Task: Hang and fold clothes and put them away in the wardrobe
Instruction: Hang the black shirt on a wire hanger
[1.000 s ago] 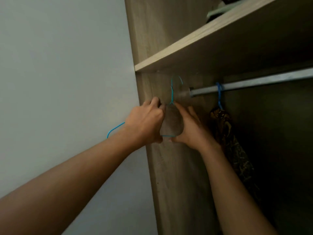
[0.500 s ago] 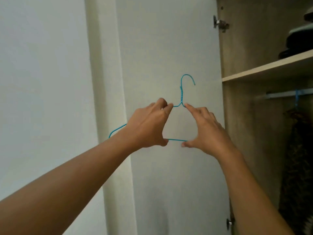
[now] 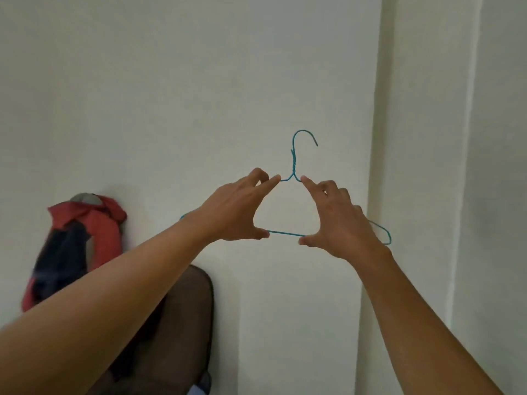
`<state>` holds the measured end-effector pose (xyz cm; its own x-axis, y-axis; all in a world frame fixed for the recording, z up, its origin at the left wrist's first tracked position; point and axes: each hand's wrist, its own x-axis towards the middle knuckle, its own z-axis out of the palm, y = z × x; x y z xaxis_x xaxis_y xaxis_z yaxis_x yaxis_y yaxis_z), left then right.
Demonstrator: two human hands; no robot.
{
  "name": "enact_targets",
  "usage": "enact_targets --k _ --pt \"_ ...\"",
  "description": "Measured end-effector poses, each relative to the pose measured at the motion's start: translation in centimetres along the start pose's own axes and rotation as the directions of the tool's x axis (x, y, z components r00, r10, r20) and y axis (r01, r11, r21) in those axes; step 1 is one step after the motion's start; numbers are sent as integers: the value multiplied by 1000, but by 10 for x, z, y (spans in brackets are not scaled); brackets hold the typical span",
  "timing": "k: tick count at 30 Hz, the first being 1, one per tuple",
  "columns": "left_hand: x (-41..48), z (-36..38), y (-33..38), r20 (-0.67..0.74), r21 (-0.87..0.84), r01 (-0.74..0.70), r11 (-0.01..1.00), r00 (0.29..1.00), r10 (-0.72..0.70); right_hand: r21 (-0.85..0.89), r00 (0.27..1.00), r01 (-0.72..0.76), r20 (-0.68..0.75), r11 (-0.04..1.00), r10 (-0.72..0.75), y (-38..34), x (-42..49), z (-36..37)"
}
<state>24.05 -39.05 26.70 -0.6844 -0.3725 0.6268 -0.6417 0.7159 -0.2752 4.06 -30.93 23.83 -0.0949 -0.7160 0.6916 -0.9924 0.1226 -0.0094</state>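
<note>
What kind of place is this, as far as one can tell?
Probably a room in a home, perhaps a bedroom. The left hand and right hand hold a blue wire hanger before a plain white wall; a red garment or bag hangs there, near what seems a dark chair back.

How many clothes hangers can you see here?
1. The blue wire hanger is held up before the wall, the left hand and right hand holding it either side of its hook. Others may be out of view.

Single head view, facing wall point(image 3: 142, 81), seemingly level; left hand point(image 3: 233, 212), right hand point(image 3: 339, 223) close, centred.
</note>
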Motion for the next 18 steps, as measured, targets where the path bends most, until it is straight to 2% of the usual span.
enact_targets --k 10,15,18 --pt "-99 81 -181 151 103 275 956 945 -288 152 959 249 98 957 -265 -156 85 170" --pt "-116 161 -255 237 87 308 947 917 -320 201 954 233 143 952 -264 -203 113 274" --pt "-127 215 -288 278 89 325 941 899 -337 233 941 203 222 951 -255 -224 123 335"
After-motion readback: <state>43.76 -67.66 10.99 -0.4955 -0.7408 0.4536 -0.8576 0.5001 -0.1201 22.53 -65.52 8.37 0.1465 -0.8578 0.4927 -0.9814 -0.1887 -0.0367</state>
